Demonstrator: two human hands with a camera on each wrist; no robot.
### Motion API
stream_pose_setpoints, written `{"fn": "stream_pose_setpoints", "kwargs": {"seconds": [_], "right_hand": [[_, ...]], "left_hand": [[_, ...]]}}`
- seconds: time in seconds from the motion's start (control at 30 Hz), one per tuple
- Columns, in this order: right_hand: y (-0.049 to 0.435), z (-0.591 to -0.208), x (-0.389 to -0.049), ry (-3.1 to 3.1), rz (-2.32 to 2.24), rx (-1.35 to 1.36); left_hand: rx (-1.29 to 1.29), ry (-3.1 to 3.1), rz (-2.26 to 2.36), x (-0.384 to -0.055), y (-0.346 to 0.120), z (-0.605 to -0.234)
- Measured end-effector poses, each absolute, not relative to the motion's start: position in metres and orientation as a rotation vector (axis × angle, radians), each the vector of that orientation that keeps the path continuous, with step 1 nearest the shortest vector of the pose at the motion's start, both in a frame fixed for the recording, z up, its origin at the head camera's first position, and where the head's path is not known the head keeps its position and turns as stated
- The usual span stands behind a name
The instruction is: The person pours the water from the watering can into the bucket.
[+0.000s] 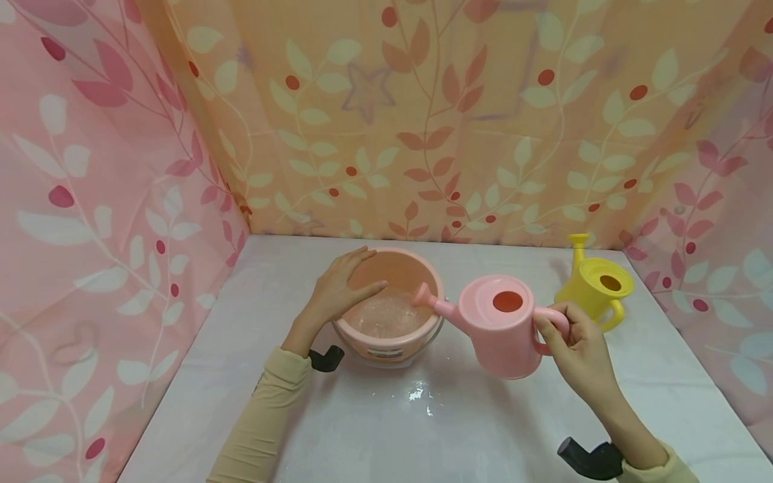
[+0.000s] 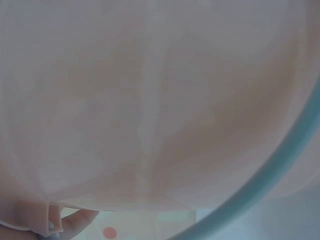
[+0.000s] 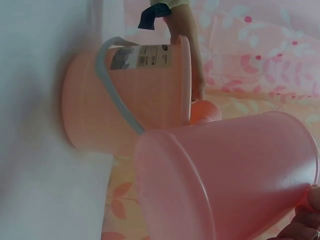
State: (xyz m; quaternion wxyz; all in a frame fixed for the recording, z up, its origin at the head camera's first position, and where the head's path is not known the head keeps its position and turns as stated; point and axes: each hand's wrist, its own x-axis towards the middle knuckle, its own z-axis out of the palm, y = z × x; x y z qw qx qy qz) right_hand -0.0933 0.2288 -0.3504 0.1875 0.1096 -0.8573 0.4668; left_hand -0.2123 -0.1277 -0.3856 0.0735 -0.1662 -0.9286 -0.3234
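Observation:
A pink watering can (image 1: 504, 329) hangs above the table at the bucket's right side. My right hand (image 1: 580, 352) grips it by its handle, and its spout reaches over the rim of a peach bucket (image 1: 389, 349). Rippled water (image 1: 386, 312) lies inside the bucket. On the bucket's left rim rests my left hand (image 1: 338, 288), fingers extended toward the back and thumb pointing over the inside. The left wrist view is mostly filled by the bucket's wall (image 2: 125, 100). From the right wrist view, the can's body (image 3: 230, 175) covers part of the bucket.
A yellow watering can (image 1: 594, 288) stands at the back right, just behind my right hand. The bucket's grey carrying handle (image 3: 115, 95) hangs down its outside. Wet spots (image 1: 418, 390) shine on the white table (image 1: 386, 443). Floral curtains (image 1: 423, 121) enclose the back and sides.

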Motion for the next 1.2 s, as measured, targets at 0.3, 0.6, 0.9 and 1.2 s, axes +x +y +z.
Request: {"fn": "stream_pose_setpoints", "kwargs": {"seconds": [0.3, 0.6, 0.9, 1.2], "right_hand": [[0.2289, -0.349, -0.0926, -2.426, 1.289, 0.303], [0.2288, -0.3484, -0.0933, -2.432, 1.247, 0.303], [0.228, -0.347, -0.0933, -2.446, 1.242, 0.299], [0.2282, -0.3463, -0.0938, -2.454, 1.235, 0.29]], "left_hand": [[-0.511, -2.789, -0.981, -0.2112, -0.1279, -0.3857], [-0.511, -2.787, -0.971, -0.2107, -0.1276, -0.3856], [-0.504, -2.783, -0.972, -0.2116, -0.1278, -0.3863], [-0.5, -2.785, -0.98, -0.2119, -0.1278, -0.3865]]}}
